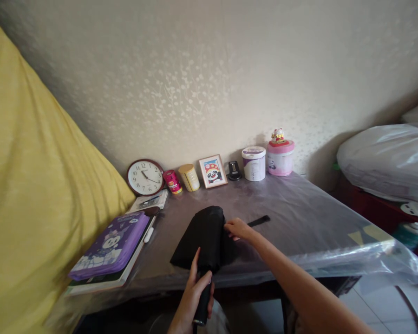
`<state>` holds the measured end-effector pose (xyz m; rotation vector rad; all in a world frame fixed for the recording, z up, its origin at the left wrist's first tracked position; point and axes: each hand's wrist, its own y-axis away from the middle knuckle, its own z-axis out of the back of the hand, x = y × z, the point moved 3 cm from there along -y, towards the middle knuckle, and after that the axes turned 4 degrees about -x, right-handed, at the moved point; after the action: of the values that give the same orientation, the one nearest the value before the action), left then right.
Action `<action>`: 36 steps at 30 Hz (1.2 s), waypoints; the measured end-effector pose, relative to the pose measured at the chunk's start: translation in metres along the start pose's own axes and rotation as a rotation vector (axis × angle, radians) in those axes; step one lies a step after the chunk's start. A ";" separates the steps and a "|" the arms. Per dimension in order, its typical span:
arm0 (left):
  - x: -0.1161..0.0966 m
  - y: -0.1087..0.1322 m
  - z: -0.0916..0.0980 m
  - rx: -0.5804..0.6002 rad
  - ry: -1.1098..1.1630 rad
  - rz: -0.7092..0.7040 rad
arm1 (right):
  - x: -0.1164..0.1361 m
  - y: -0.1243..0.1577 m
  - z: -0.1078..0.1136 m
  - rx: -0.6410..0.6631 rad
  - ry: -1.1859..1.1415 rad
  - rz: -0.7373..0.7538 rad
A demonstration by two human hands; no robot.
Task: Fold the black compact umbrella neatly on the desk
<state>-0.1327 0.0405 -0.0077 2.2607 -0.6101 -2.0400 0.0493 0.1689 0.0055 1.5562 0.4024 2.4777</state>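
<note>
- Along the far side of the table (306, 222) stand a pink tub (280, 166), white tub (254, 169), yellow canister (189, 178) and magenta can (173, 182), contents hidden.
- At your left lies a purple case (107, 246); a clock (145, 177) leans behind it.
- Before you, a folded black umbrella (199, 236): your left hand (196, 288) wraps its handle (203, 304); your right hand's (239, 229) curled fingers touch its right side, grip unclear.

We see matt cloth on the umbrella (202, 232) and a smooth handle (203, 304). The table cover (313, 222) shows glossy plastic.
</note>
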 end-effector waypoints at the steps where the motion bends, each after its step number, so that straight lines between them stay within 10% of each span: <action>1: 0.000 0.000 0.000 -0.004 -0.005 0.001 | 0.000 0.000 0.000 -0.008 -0.022 -0.005; 36: -0.030 0.024 -0.012 -0.066 -0.004 -0.049 | 0.003 0.002 0.001 -0.155 0.221 0.100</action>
<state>-0.1293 0.0251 0.0295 2.2571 -0.4843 -2.0546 0.0487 0.1684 0.0095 1.2784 0.1619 2.6954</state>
